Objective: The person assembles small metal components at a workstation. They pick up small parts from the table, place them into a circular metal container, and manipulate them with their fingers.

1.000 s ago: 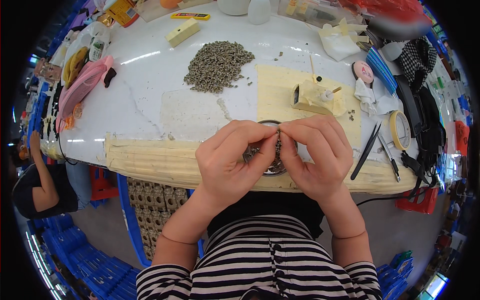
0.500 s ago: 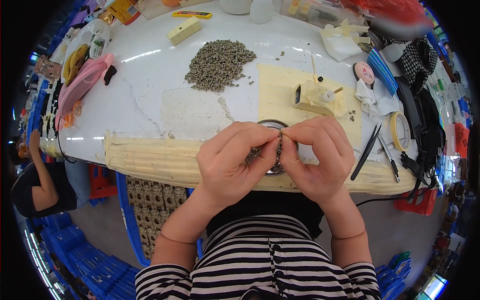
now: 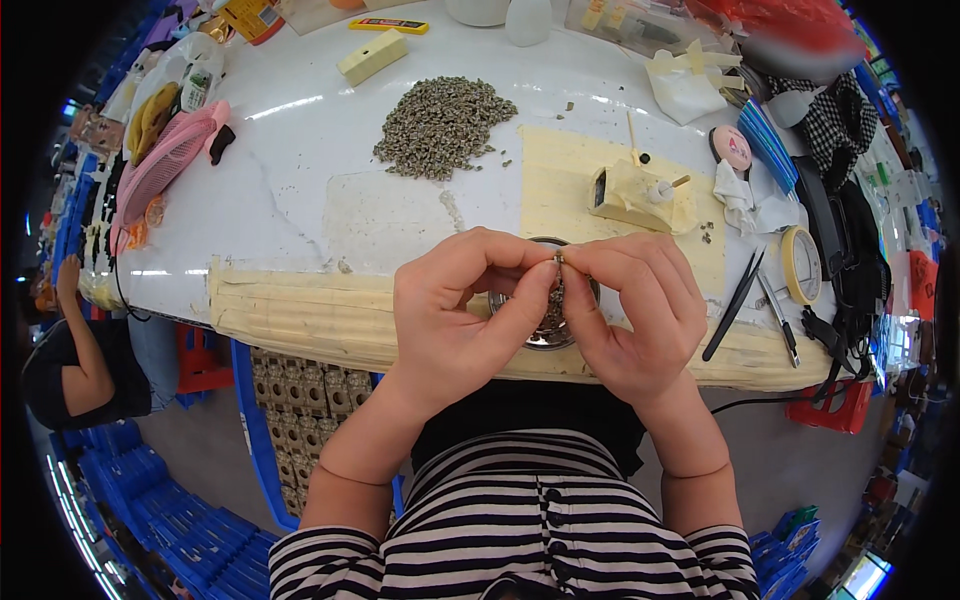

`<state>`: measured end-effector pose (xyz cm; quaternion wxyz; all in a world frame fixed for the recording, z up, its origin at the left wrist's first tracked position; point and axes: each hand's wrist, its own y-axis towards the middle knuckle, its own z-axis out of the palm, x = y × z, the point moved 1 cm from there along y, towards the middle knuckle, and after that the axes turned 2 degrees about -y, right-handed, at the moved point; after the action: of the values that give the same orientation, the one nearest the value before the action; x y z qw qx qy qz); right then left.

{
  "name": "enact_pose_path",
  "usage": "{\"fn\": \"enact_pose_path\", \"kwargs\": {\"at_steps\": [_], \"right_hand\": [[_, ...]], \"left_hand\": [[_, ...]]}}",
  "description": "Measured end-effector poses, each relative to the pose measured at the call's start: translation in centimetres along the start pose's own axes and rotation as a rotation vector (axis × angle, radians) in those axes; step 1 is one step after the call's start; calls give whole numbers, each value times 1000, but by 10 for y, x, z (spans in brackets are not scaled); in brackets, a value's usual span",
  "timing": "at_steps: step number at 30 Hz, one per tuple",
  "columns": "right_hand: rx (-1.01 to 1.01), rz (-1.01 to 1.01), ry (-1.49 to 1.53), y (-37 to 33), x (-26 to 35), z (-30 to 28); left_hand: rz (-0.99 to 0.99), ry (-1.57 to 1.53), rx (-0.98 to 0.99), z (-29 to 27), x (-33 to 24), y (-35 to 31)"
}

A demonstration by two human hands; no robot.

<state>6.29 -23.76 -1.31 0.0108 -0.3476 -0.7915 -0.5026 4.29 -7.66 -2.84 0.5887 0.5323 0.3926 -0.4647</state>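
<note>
Fingertips of my left hand [image 3: 465, 310] and my right hand [image 3: 637, 305] meet above a round metal dish [image 3: 546, 343] at the table's near edge. Both hands pinch one small metal part [image 3: 558, 258] between thumbs and forefingers; its exact kind is too small to make out. Small metal pieces lie inside the dish, partly hidden by my fingers. Beyond my hands, a heap of small grey metal pieces [image 3: 443, 128] is spread on the white table. To the right of the heap stands a tape-wrapped block [image 3: 645, 197] with a thin stick on it.
Black tweezers [image 3: 733, 305], a pen-like tool [image 3: 780, 320] and a tape roll [image 3: 801, 264] lie at right. A pale bar [image 3: 372, 58] and a yellow box [image 3: 389, 25] are at the back. A pink basket [image 3: 170, 165] stands left. Below the table, a blue crate [image 3: 262, 440] holds metal castings.
My fingertips have risen slightly and my thumbs have drawn a little lower and apart, showing more of the dish. The small part stays pinched between both hands.
</note>
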Motion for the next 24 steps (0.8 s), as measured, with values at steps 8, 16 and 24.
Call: {"fn": "enact_pose_path", "kwargs": {"at_steps": [8,16,24], "right_hand": [[9,-62,-93,-3,-1,5],[56,-88,-171,-3,1,6],[53,-113,-199,-4,1,8]], "left_hand": [[-99,-73,52,-3,-2,0],[-274,-282,90,-6,-2,2],[-285,-246,64,-5,-2,3]]}}
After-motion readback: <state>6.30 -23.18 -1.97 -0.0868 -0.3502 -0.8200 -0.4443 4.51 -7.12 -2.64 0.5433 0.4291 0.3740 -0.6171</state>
